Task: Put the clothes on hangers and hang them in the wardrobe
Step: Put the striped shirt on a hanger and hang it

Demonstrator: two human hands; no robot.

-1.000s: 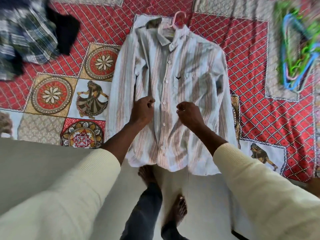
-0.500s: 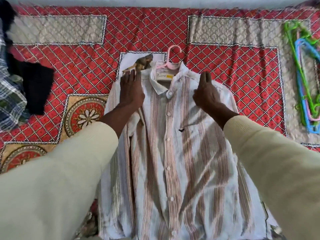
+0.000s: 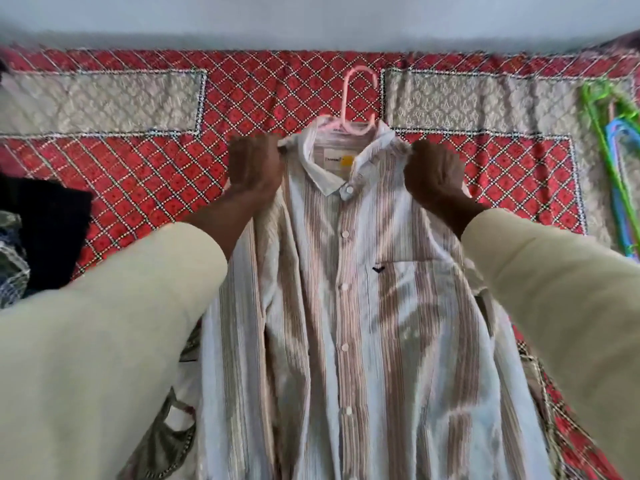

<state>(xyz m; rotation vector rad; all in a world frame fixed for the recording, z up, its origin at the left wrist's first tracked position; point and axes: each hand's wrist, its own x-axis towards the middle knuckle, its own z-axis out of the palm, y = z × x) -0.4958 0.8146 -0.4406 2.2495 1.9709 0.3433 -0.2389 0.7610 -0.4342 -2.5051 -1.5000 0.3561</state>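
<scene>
Shirt [image 3: 349,306], striped in white, pink and brown and buttoned down the front, is lying face up on a bed spread with a red diamond-patterned bedcover [image 3: 145,174]. A pink hanger [image 3: 358,98] is sitting inside the collar, its hook sticking out above the neckline and lying on the cover. The left hand [image 3: 254,164] is gripping the shirt's shoulder on the left side of the collar, fingers curled tightly into the fabric. The right hand [image 3: 434,171] is doing the same at the opposite shoulder, fingers closed around the cloth just beside the collar. Both arms are reaching forward in cream sleeves [image 3: 104,341]. At the right edge of the bed, well apart from the shirt, a bunch of green and blue hangers [image 3: 620,161] is lying on the cover. At the left edge, a dark garment [image 3: 45,233] is resting beside some checked fabric [image 3: 12,261], also well clear of the shirt.
</scene>
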